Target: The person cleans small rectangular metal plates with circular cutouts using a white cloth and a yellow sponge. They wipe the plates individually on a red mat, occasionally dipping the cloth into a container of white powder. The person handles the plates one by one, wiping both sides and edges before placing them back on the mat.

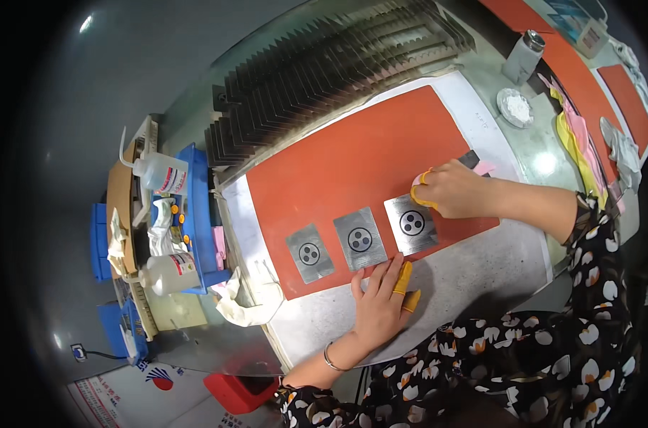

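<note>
Three flat metal plates lie in a row on an orange-red mat: a left plate (pixel 300 268), a middle plate (pixel 349 258) and a right plate (pixel 399 232). Each bears a dark ring around three dark round spots. My left hand (pixel 380 307) is open, fingers stretched forward, its fingertips at the near edge of the right plate. Yellow finger cots cover some fingers on both hands. My right hand (pixel 456 191) is curled closed above the right plate's upper right corner. What it grips is hidden. Just beyond it show a dark flat piece (pixel 469 158) and a bit of pink cloth (pixel 484 168).
The orange-red mat (pixel 324 171) rests on white paper. Behind it stands a rack of dark upright plates (pixel 324 78). Left are a blue tray (pixel 204 242) and squeeze bottles (pixel 160 173). Far right hold a bottle (pixel 525 55), a dish of white material (pixel 514 107) and cloths (pixel 581 143).
</note>
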`<state>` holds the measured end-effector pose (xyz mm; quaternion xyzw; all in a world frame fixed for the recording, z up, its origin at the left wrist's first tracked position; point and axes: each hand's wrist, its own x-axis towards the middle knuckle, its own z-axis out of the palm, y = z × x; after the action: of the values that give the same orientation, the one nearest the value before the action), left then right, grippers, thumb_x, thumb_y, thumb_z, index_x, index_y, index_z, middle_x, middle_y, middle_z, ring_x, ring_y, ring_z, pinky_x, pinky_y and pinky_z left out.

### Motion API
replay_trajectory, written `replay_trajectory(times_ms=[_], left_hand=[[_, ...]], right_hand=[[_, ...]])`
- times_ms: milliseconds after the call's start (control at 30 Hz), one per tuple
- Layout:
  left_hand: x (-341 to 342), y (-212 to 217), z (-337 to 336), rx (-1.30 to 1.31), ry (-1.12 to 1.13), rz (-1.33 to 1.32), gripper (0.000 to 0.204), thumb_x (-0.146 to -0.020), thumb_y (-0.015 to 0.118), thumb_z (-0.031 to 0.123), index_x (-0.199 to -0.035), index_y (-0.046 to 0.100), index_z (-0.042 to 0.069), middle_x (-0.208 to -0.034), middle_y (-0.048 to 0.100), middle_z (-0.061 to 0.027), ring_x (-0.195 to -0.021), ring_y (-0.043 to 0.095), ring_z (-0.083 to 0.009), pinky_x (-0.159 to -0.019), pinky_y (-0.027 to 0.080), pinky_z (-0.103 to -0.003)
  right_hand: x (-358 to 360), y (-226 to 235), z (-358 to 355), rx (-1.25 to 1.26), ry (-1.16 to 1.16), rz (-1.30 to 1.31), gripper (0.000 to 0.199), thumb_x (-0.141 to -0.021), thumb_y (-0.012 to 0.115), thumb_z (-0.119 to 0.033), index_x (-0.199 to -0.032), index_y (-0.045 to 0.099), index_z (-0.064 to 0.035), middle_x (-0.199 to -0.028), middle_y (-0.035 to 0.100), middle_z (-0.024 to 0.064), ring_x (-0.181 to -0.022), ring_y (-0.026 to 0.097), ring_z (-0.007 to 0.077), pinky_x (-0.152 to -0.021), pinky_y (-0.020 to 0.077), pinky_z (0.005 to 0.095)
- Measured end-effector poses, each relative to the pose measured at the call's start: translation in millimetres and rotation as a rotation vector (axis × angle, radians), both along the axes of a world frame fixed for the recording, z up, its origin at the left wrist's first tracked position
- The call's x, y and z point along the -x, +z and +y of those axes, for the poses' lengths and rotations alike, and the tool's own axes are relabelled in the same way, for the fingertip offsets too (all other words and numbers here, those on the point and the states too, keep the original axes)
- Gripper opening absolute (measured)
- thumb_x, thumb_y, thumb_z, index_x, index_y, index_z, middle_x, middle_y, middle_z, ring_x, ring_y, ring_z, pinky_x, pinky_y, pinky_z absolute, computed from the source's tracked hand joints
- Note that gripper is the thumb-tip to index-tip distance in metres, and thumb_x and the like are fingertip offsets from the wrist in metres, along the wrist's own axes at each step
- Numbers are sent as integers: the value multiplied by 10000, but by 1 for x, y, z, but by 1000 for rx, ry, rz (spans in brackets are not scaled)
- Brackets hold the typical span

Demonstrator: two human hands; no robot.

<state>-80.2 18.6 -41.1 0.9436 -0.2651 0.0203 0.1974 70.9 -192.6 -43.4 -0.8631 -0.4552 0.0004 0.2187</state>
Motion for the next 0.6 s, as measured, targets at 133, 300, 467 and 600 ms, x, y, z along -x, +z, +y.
replay_trajectory(times_ms=[133, 300, 467, 600], left_hand=[[-8, 6, -5, 46, -31, 19, 504, -656, 704, 200, -1102, 553, 20, -1205, 505, -79, -1066, 472, -217, -943, 221, -452], [-58, 23, -34, 122, 45, -46, 715, -644, 743, 291, -1197, 440, -46, -1209, 463, -182, -1114, 432, -302, -946, 253, -466], [-105, 21, -124, 138, 39, 34, 978, -562, 801, 401, -1281, 323, -60, -1270, 362, -204, -1200, 322, -334, -996, 226, -434], [-116, 12, -143, 56, -6, 103, 970, -549, 807, 393, -1280, 342, -43, -1186, 395, -173, -1136, 344, -322, -984, 235, -428]], right_hand=[[-7, 9, 33, 104, -24, 48, 113, -763, 551, -113, -836, 608, -48, -807, 629, 130, -737, 617, 291, -627, 481, 397], [8, 58, -40, -223, -368, 108, 113, -805, 586, -148, -793, 588, -35, -770, 638, 94, -653, 593, 232, -616, 471, 331], [50, 89, -124, -450, -692, 401, 83, -819, 596, -101, -808, 586, -20, -680, 596, 41, -618, 526, 110, -615, 439, 261], [77, 70, -151, -326, -737, 495, 88, -809, 598, -99, -845, 604, -19, -716, 619, 71, -647, 571, 141, -630, 451, 263]])
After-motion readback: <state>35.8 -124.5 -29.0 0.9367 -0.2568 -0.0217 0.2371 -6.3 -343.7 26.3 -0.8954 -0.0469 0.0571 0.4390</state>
